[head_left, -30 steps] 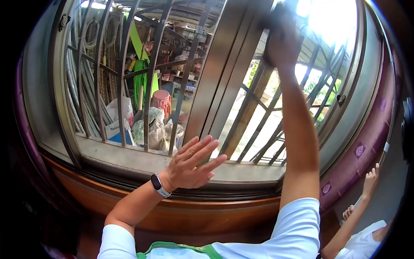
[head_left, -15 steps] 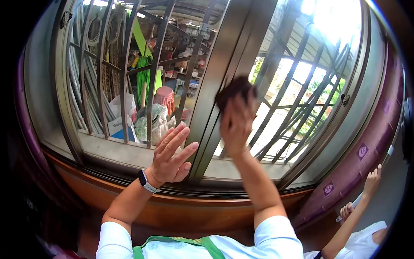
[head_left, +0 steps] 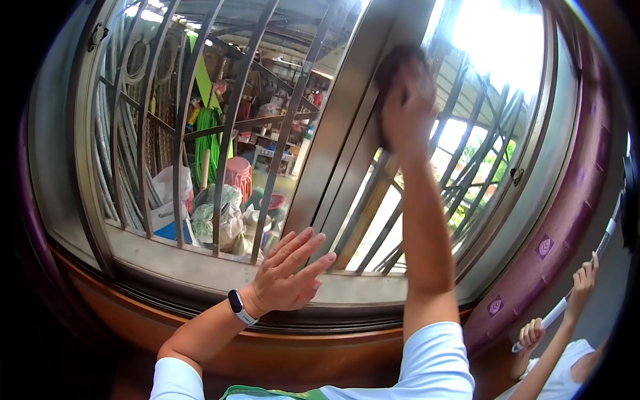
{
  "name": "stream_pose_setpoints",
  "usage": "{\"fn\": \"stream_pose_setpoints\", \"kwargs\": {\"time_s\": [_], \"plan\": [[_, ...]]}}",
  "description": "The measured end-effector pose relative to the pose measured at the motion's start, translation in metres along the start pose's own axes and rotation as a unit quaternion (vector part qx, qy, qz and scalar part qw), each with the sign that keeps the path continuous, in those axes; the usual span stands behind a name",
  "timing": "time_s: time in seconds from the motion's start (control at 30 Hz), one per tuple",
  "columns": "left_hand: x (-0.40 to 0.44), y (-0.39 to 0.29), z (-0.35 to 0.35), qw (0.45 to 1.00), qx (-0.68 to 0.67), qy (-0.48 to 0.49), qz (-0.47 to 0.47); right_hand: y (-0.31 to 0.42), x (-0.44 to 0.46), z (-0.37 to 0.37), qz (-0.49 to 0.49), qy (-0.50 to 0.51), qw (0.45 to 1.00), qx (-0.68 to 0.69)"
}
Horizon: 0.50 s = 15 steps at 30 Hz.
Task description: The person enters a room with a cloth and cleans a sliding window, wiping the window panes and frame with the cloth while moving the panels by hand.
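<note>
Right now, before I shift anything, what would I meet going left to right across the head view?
Left window latch → bright green cord → red stool → left hand → right hand on a blurred dark cloth → right window latch → other person's upper hand.

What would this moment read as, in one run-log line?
right hand: dark cloth, held up at window | left hand: open, empty, lower | nearby person: hands on white pole
</note>
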<state>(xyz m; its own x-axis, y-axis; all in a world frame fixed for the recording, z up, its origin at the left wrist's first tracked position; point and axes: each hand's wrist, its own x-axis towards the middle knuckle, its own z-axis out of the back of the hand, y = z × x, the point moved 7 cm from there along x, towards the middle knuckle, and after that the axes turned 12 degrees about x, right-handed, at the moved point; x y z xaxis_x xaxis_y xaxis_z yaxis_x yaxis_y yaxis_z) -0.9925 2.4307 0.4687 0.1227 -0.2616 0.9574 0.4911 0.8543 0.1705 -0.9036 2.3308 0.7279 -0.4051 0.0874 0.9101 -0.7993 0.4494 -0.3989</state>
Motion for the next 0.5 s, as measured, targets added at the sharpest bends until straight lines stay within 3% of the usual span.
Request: {"fn": "stream_pose_setpoints", "kwargs": {"time_s": [0.1, 0.17, 0.2, 0.27, 0.33, 0.5], "plan": [[0.012, 0.0, -0.017, 1.0, -0.004, 0.016, 0.002, -0.047, 0.094, -0.021, 0.001, 0.083, 0.996, -0.028], [0.02, 0.001, -0.026, 1.0, -0.003, 0.014, 0.0, -0.109, 0.158, -0.05, 0.071, 0.162, 0.981, -0.074], [0.026, 0.003, -0.028, 1.0, -0.008, 0.014, -0.004, -0.124, 0.183, -0.055, 0.08, 0.153, 0.982, -0.071], [0.029, 0.008, -0.034, 1.0, -0.001, 0.011, 0.008, -0.163, 0.234, -0.063, -0.057, 0.127, 0.973, -0.183], [0.026, 0.009, -0.041, 1.0, 0.008, 0.019, 0.009, -0.186, 0.283, -0.069, 0.015, 0.114, 0.978, -0.174], [0.023, 0.01, -0.04, 1.0, 0.015, 0.023, 0.013, -0.214, 0.339, -0.077, -0.025, 0.165, 0.981, -0.099]]}}
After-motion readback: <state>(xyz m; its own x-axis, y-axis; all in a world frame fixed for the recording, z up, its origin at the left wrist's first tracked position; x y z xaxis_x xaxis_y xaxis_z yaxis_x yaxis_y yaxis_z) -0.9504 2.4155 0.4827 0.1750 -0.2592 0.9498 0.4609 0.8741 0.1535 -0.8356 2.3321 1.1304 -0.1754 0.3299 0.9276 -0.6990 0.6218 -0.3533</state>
